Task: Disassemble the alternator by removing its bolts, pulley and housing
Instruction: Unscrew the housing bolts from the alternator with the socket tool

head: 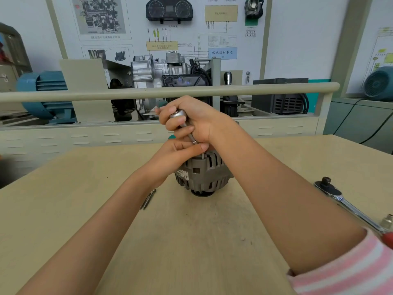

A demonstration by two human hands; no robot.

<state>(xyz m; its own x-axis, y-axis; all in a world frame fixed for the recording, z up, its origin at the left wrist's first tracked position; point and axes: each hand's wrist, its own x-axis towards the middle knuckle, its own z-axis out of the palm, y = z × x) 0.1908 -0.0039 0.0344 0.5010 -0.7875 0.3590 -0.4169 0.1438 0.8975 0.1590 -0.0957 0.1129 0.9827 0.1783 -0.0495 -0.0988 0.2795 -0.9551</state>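
A grey alternator (204,174) stands on end in the middle of the beige table (191,231), its slotted housing facing me. My right hand (191,118) grips a silver driver tool (184,122) with a green handle, held upright over the alternator's top. A thin shaft runs from the tool down to the housing. My left hand (180,152) pinches the lower end of the tool just above the alternator and hides part of its top.
A ratchet wrench (348,204) with a red grip lies at the right side of the table, a socket (387,220) beside it. Two thin bolts (148,199) lie left of the alternator. A railing (170,91) and engine display stand behind the table.
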